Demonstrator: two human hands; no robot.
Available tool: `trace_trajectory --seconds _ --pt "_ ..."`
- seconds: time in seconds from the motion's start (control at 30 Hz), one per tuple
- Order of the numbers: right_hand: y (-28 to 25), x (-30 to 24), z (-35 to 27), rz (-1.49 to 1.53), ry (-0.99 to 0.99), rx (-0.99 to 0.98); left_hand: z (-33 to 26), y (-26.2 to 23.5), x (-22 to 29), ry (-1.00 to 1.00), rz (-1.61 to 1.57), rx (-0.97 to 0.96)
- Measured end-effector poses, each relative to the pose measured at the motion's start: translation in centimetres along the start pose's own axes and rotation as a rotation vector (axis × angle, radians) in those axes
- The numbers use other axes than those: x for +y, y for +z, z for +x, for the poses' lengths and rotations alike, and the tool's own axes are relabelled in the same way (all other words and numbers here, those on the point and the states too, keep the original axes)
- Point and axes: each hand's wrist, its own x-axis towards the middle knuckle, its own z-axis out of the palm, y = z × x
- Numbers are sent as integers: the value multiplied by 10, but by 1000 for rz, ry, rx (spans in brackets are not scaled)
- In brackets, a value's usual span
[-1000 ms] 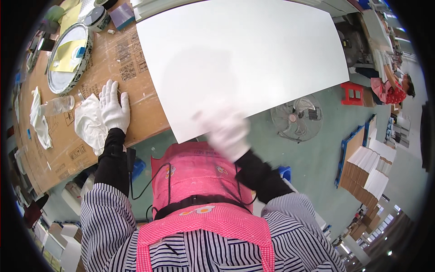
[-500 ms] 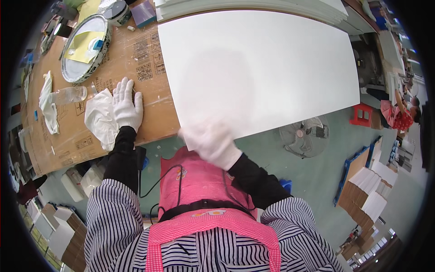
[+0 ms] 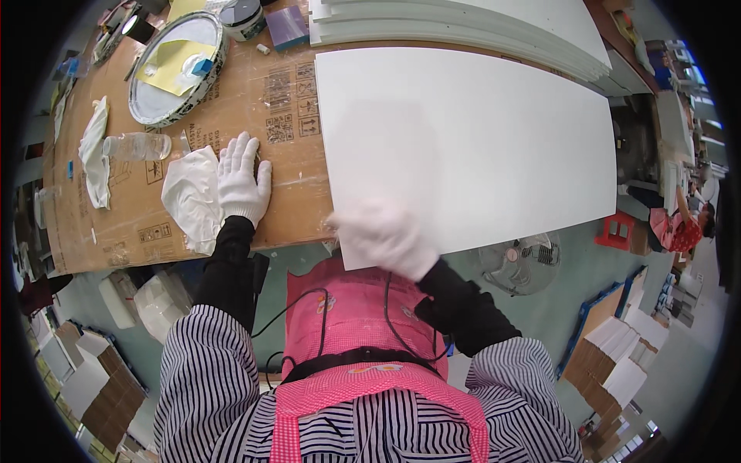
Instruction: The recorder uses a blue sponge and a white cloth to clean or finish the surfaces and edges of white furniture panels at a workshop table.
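Note:
My left hand, in a white knit glove, lies flat on the cardboard-covered table with fingers stretched out. Its outer edge touches a crumpled white cloth. A large smooth white panel lies to the right, its near edge reaching past the table. Over that panel's near left corner is my right hand, gloved in white too. Motion smears its fingers, so whether anything is in them is hidden.
A clear plastic bottle and another white cloth lie at left. Behind them sits a round lid bearing yellow paper and a blue block. A jar, a purple block and stacked white panels are farther back. A fan stands on the floor.
The whole view has shifted, so table and panel appear farther right and lower. My left hand stays flat by the cloth; my right hand remains blurred at the panel's near left corner.

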Motion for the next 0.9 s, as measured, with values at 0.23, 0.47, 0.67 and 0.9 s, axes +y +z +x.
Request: trace_trajectory --seconds 0.23,0.47,0.67,0.9 --pt "-18 21 -32 -283 135 385 2 -2 2 9 -31 4" --pt "-44 13 17 243 568 315 -1 -4 2 -5 -46 20" --pt "-70 77 76 -124 463 529 5 -2 6 2 -55 37" --pt "28 -29 -15 -232 -170 -136 -3 -3 0 -15 -46 71"
